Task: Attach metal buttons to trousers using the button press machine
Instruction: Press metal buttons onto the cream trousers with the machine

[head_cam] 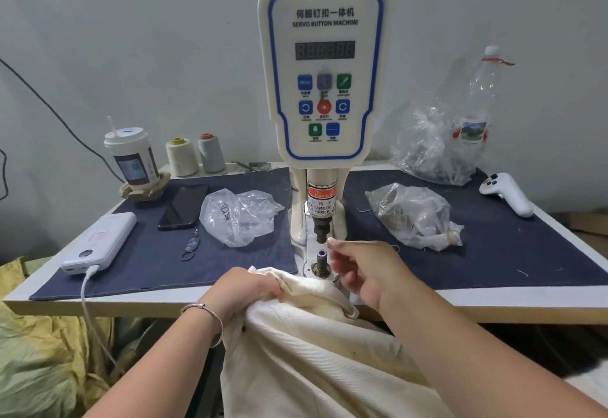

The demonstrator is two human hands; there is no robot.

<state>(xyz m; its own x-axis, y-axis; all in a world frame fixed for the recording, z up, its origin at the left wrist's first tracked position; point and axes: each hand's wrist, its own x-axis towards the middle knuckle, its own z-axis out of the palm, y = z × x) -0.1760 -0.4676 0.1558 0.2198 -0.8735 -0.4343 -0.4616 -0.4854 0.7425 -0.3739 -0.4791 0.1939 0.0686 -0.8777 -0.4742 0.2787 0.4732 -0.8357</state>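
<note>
Trousers (pixel 316 351) soft, floppy; left hand (pixel 243 289) bunches waistband just beside press die (pixel 321 257); right hand (pixel 362 269) loose, empty, near die. Grip waistband edge.

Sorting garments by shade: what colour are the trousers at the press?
Cream, off-white trousers, seen in the head view.

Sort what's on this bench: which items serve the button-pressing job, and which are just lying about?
In use: button machine, lower die, cream trousers, left hand, right hand, plastic bags of parts.

Idle: phone, power bank, cup, thread cones, bottle, white controller.
</note>
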